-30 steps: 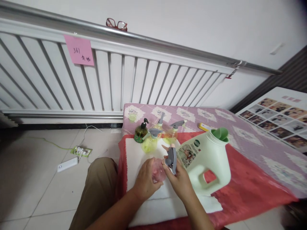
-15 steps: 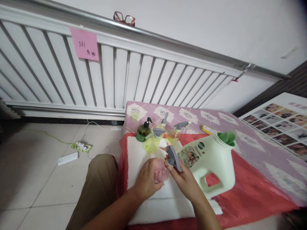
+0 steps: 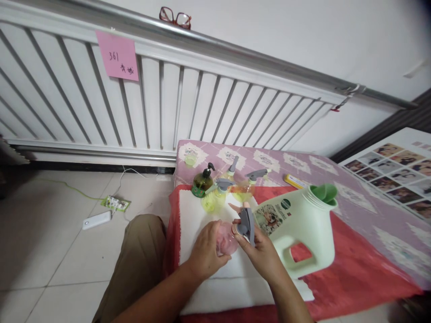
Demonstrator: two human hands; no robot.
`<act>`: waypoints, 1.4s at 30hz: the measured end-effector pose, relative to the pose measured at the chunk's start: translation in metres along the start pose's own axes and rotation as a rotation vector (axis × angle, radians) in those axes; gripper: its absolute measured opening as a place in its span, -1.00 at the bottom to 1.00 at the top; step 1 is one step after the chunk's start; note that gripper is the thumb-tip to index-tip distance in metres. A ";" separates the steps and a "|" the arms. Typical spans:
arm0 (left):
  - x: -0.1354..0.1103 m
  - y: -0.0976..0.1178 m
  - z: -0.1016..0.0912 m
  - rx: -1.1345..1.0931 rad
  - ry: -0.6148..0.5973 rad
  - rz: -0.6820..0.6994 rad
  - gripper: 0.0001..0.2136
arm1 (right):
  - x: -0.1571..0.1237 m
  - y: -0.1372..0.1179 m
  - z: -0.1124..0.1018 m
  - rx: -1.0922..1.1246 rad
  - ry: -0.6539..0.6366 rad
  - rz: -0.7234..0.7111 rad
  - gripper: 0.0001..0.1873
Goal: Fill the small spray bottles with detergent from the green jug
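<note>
My left hand (image 3: 206, 251) is wrapped round the body of a pink see-through spray bottle (image 3: 226, 237). At the bottle's neck, my right hand (image 3: 258, 251) grips the grey trigger spray head (image 3: 246, 225), which sits on the neck. The bottle is held tilted above a white cloth (image 3: 197, 289). Just behind it stand a yellow-green spray bottle (image 3: 214, 201), an amber one (image 3: 245, 190) and another with a grey trigger (image 3: 233, 166). A dark green pump bottle (image 3: 202, 181) is to their left. Close to my right hand is a large pale green jug (image 3: 316, 235).
A green cap or funnel (image 3: 323, 194) sits in the jug's mouth. Under the white cloth lies a red cloth (image 3: 360, 264) over a purple patterned tablecloth (image 3: 299, 163). A yellow box (image 3: 294, 181) and small green lid (image 3: 190, 160) are farther back. A power bank (image 3: 97, 220) lies on the floor.
The grey spray head has turned at the bottle's neck under my right hand. My left hand keeps its hold on the bottle. The whole view has shifted slightly.
</note>
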State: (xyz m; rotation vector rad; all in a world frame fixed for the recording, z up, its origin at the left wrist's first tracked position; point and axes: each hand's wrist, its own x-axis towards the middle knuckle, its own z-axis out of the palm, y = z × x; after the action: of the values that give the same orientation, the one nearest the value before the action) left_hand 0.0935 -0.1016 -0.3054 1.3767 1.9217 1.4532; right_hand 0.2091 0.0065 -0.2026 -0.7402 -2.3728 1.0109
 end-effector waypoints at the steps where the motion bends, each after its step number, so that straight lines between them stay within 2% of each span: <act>1: 0.000 0.000 0.000 -0.007 0.000 -0.004 -0.08 | 0.001 -0.002 -0.001 -0.007 -0.016 0.009 -0.72; 6: -0.001 0.000 0.000 -0.035 -0.004 -0.017 -0.10 | 0.007 -0.019 -0.011 -0.085 -0.100 -0.037 -0.78; 11: -0.003 -0.002 0.001 -0.042 0.000 -0.007 -0.10 | 0.011 -0.024 -0.010 -0.149 -0.067 -0.054 -0.82; 15: -0.002 -0.003 0.003 -0.039 0.007 -0.001 -0.09 | 0.007 -0.018 0.001 -0.169 -0.001 0.036 -0.78; 21: -0.001 -0.005 0.005 -0.069 0.007 -0.016 -0.10 | -0.002 -0.014 0.020 -0.157 0.171 0.125 -0.80; 26: 0.000 -0.007 -0.012 -0.089 -0.077 0.014 -0.18 | -0.005 -0.015 0.027 -0.126 0.232 0.138 -0.83; 29: 0.006 0.007 -0.033 -0.133 -0.089 -0.066 -0.29 | -0.005 -0.017 0.029 -0.098 0.251 0.143 -0.84; 31: 0.012 0.025 -0.045 -0.196 -0.043 -0.142 -0.40 | -0.004 -0.017 0.030 -0.082 0.268 0.151 -0.85; 33: 0.018 0.044 -0.050 -0.238 -0.006 -0.163 -0.53 | -0.004 -0.018 0.031 -0.071 0.284 0.157 -0.88; 37: 0.029 0.073 -0.044 -0.211 -0.004 -0.162 -0.65 | -0.005 -0.017 0.034 -0.056 0.317 0.175 -0.84; 42: 0.039 0.089 -0.033 -0.174 0.017 -0.219 -0.79 | -0.006 -0.014 0.038 -0.038 0.378 0.222 -0.88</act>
State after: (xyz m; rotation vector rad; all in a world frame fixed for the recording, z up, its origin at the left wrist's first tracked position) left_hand 0.0930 -0.0859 -0.2040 1.0457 1.8412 1.4887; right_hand 0.1871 -0.0242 -0.2172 -1.1203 -2.0197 0.8251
